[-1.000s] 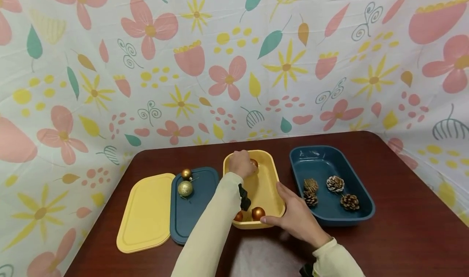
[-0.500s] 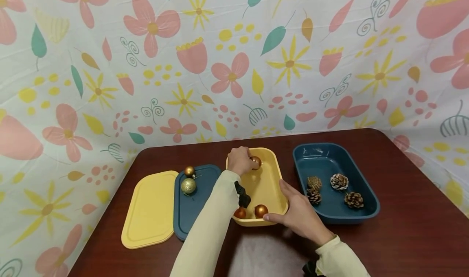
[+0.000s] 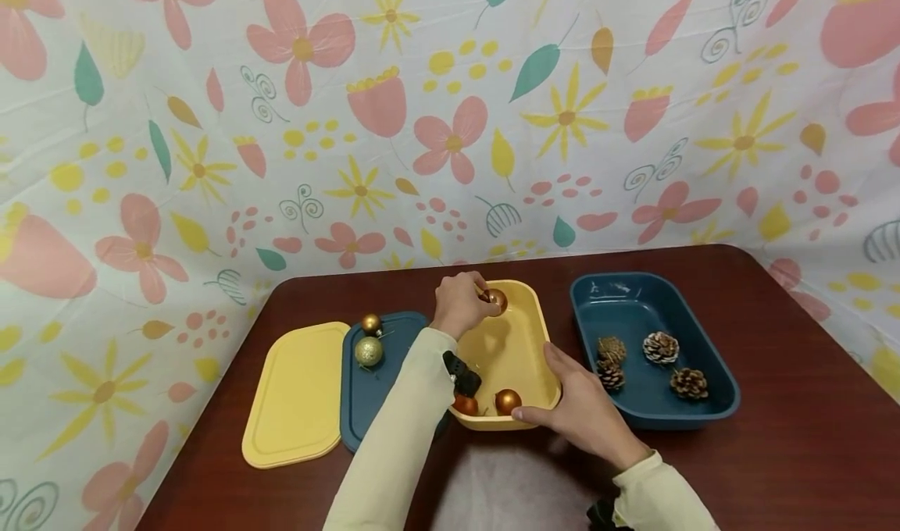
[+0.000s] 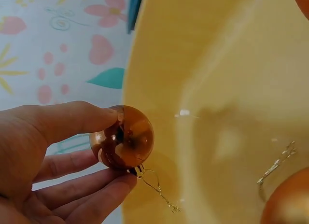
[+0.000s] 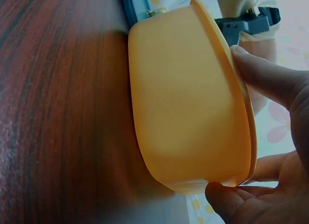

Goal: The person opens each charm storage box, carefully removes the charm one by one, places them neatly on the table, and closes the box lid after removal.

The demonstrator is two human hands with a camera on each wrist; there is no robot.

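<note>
My left hand reaches over the far end of a yellow tray. It pinches a shiny copper-orange Christmas ball between thumb and fingers. A gold string loop hangs from the ball's cap. With thumb and fingers, my right hand grips the tray's near right corner. At the near end inside lie two more copper balls, one at the right and one at the left, the latter partly hidden by my left wrist.
Right of the yellow tray stands a deep blue tray holding several pine cones. To the left, a yellow lid lies beside a blue lid. A small gold ball and a pale glittery ball rest on the blue lid.
The head view has shifted slightly. My left hand has raised the copper ball a little within the tray's far end, and more of the ball shows. My right hand keeps its grip.
</note>
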